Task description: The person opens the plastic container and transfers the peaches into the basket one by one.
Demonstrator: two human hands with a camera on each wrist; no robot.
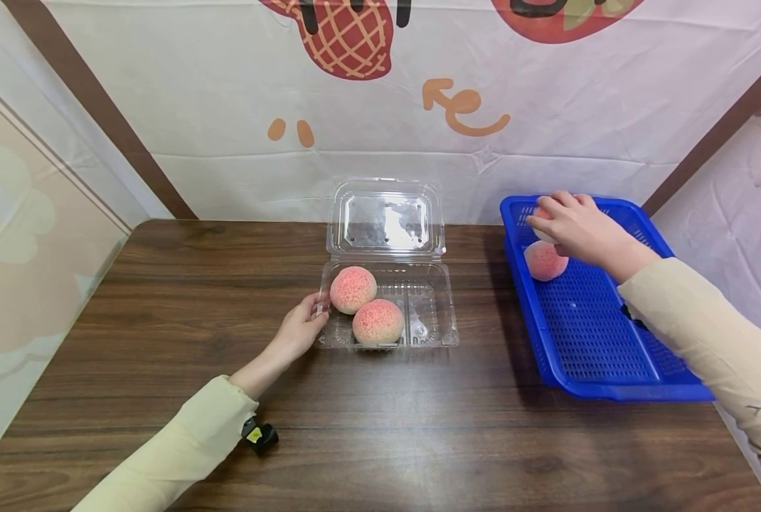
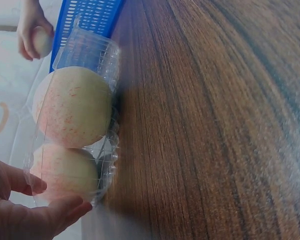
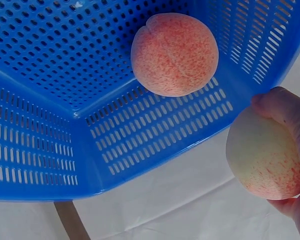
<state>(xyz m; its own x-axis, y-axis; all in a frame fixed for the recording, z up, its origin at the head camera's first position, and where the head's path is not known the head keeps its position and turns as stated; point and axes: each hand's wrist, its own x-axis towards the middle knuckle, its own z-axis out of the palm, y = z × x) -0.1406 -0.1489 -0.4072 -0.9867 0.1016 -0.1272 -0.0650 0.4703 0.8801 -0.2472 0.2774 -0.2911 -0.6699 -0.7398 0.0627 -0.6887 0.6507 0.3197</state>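
Two pink-and-cream peaches, one toward the back point(image 1: 353, 289) and one nearer the front point(image 1: 378, 322), sit in the left part of a clear plastic clamshell box point(image 1: 433, 302), its lid point(image 1: 387, 217) standing up behind. My left hand point(image 1: 299, 328) grips the box's left wall, thumb and fingers on either side of the rim. Over the back left of a blue basket point(image 1: 550, 348), my right hand point(image 1: 575, 226) holds a peach point(image 3: 267, 155), lifted near the rim. Another peach point(image 3: 175, 55) lies in the basket below it.
The box and basket stand on a brown wood-grain table point(image 1: 380, 427), the basket at the right. A printed white cloth point(image 1: 227, 85) hangs behind the table's back edge. A small black object point(image 1: 262, 435) sits at the left cuff.
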